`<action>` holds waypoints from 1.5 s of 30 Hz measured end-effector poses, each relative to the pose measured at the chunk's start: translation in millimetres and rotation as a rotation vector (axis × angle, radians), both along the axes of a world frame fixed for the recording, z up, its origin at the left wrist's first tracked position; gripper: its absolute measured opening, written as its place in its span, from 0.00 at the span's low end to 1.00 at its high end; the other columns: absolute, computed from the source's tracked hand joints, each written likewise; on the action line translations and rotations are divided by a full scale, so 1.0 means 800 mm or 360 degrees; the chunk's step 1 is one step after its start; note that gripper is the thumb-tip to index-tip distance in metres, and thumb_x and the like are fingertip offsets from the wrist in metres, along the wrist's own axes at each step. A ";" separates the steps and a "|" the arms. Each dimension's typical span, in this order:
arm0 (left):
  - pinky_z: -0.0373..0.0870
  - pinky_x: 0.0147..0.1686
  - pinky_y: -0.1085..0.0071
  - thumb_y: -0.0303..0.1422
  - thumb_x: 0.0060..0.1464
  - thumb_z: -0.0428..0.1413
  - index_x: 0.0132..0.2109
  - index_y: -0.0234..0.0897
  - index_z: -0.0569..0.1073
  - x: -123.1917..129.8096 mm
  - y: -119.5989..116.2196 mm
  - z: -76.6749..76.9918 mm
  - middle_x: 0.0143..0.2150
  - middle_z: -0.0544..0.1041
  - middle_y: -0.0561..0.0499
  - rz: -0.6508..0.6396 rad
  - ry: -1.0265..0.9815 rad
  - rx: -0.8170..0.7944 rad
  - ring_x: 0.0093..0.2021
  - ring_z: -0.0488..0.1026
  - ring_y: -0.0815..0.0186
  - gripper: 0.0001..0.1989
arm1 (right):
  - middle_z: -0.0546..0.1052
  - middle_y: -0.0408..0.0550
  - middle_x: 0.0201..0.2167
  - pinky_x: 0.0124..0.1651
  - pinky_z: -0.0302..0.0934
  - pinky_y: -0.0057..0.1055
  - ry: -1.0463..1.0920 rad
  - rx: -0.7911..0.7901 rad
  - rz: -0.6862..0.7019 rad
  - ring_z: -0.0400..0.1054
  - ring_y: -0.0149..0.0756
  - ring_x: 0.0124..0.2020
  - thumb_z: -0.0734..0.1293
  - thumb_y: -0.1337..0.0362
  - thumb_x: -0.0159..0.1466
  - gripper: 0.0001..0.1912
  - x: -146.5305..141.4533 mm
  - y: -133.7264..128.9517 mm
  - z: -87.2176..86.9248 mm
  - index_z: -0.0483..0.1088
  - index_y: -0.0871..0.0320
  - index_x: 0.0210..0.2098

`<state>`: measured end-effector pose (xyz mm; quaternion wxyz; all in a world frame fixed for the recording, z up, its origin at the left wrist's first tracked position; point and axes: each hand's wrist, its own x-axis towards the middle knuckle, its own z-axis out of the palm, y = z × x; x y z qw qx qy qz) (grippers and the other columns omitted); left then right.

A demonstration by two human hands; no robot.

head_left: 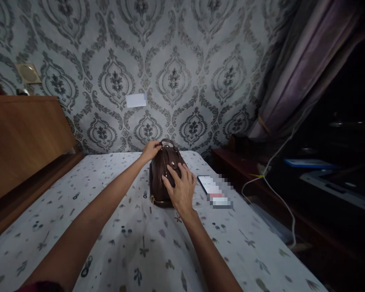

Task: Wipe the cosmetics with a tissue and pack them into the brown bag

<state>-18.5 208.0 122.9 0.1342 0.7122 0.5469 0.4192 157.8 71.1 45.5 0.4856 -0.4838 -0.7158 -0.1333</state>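
A dark brown leather handbag (159, 180) with a top handle, a flap with a small metal clasp and gold-coloured zips lies on the patterned bedsheet. At its far left edge, beside the base of the handle (168, 141), my left hand (151, 150) is closed with thumb and fingers on the bag. The exact part pinched there is too small to make out. Spread fingers of my right hand (181, 188) rest on the near right side of the bag, just below the clasp. That hand covers part of the bag's lower right.
Right of the bag lies a phone (211, 186) with a lit, partly blurred screen. A wooden headboard or cabinet (24, 142) stands left. At right are a white cable (287, 194), a dark shelf and a tied curtain (304, 73). A patterned wall (197, 73) closes the far side.
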 end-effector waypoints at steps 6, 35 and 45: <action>0.76 0.44 0.62 0.39 0.63 0.57 0.46 0.32 0.75 0.002 0.000 0.006 0.44 0.77 0.48 0.0077 0.0043 -0.0103 0.42 0.76 0.63 0.13 | 0.71 0.58 0.61 0.61 0.55 0.54 0.0055 0.0058 0.0000 0.61 0.54 0.64 0.65 0.55 0.69 0.17 -0.005 0.006 -0.007 0.75 0.49 0.55; 0.69 0.42 0.69 0.31 0.47 0.64 0.38 0.36 0.79 0.041 -0.003 0.027 0.34 0.77 0.53 -0.0035 -0.0137 -0.0181 0.41 0.73 0.63 0.09 | 0.72 0.56 0.60 0.62 0.52 0.50 0.0147 0.0077 0.0007 0.62 0.50 0.63 0.66 0.58 0.69 0.15 -0.008 0.002 -0.002 0.75 0.50 0.54; 0.59 0.29 0.72 0.36 0.43 0.64 0.23 0.37 0.70 0.073 0.022 0.028 0.20 0.67 0.56 -0.0021 -0.0001 -0.0243 0.28 0.66 0.66 0.11 | 0.71 0.56 0.61 0.64 0.51 0.50 0.0145 -0.0009 0.0042 0.60 0.49 0.64 0.66 0.57 0.68 0.17 -0.006 -0.002 0.001 0.74 0.50 0.55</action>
